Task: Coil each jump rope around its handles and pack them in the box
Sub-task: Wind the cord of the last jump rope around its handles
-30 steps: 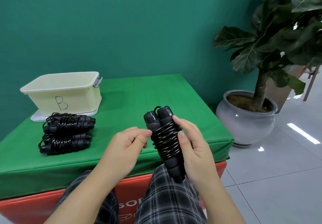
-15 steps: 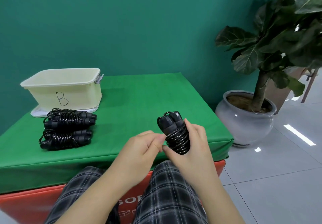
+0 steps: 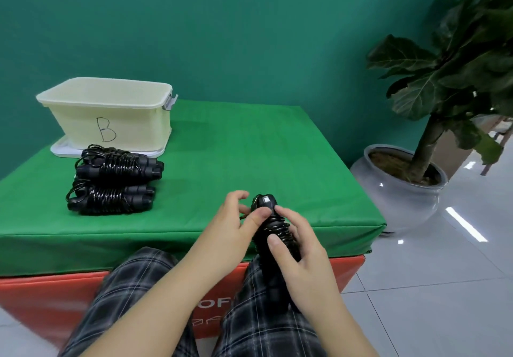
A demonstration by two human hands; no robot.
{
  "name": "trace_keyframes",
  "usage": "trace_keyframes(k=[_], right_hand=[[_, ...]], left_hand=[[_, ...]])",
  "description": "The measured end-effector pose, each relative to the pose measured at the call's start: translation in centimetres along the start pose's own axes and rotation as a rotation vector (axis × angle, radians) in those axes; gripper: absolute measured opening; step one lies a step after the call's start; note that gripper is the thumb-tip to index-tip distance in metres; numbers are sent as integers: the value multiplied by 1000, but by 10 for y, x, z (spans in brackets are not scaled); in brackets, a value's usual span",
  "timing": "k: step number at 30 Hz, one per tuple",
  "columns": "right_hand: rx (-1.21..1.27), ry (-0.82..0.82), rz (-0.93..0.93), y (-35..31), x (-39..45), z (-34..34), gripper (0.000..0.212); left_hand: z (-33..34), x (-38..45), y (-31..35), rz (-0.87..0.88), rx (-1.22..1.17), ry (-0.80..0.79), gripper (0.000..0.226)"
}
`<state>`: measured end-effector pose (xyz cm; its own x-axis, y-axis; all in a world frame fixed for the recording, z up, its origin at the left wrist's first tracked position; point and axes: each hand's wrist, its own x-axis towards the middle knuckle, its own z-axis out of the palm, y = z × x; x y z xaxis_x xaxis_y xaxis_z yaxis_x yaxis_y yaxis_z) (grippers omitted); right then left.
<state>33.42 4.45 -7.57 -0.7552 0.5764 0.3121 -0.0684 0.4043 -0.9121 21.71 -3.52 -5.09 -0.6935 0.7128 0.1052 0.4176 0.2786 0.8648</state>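
Closest to me, above my lap at about six o'clock, I hold the third jump rope [image 3: 273, 234] almost upright, its cord already wound in tight turns around the paired handles. My right hand [image 3: 301, 262] wraps the lower half of the bundle, thumb lying across the coils. My left hand [image 3: 234, 225] pinches near the top, thumb pressed on the cord just under the handle caps; the other fingers [image 3: 236, 196] curl loosely above. So both hands are grasping the same rope, and it sits between them, touching both.

I judge this to be the finishing step of the coiling: tucking or securing the last loose end near the caps. The next move calls for keeping the turns tight so they do not spring loose, then carrying the bundle off.

Farther out on the green desk [image 3: 249, 162], at ten o'clock, two coiled ropes [image 3: 116, 179] lie side by side, one just behind the other. Beyond them, still at ten o'clock, stands the pale box [image 3: 111, 112] marked B. I cannot see inside it.
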Motion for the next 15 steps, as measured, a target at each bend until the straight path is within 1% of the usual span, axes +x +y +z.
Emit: trace_keyframes(k=[1, 2, 4, 6, 8, 11, 13, 15], right_hand=[[44, 7, -8, 3, 1, 4, 39], [96, 11, -1, 6, 4, 9, 38], [185, 17, 45, 12, 10, 17, 37], [177, 25, 64, 19, 18, 28, 35], [161, 32, 89, 27, 26, 40, 34], [95, 34, 96, 39, 38, 57, 32], [-1, 62, 59, 50, 47, 67, 31], [-88, 137, 6, 59, 55, 79, 28]], left_hand=[[2, 3, -4, -17, -92, -7, 71], [4, 7, -7, -29, -183, -3, 70], [7, 14, -12, -42, -323, 15, 54], [8, 23, -19, -66, -342, 57, 36], [8, 32, -29, -84, -291, 105, 29], [6, 43, -49, -119, -216, 180, 31], [5, 49, -63, -162, -200, 239, 40], [3, 53, -69, -225, -197, 309, 50]])
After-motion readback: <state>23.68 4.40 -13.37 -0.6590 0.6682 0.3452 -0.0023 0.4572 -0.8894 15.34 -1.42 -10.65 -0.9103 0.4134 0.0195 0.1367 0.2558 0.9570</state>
